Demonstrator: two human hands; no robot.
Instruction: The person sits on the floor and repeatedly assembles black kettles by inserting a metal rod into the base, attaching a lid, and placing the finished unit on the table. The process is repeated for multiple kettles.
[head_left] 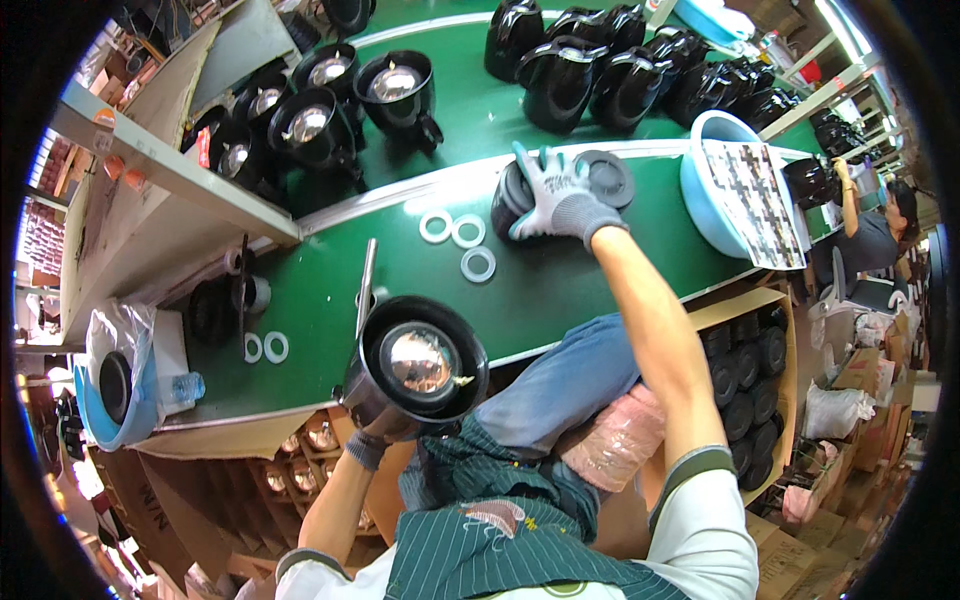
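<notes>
Black jug (374, 396) faces up at seven o'clock, likely for access; left hand (373, 442) beneath, fingers hidden, can't tell. Right hand (556, 198) spreads fingers over a disc (514, 190), one o'clock.

Black pot (372, 395) held before you, mouth facing up at you, mirror-bright dome (418, 360) inside, black round discs (607, 180) farther right, close together on the green bench (560, 287).

Grey-gloved hands (556, 196), striped apron (500, 562), white sleeves (706, 545)
</notes>
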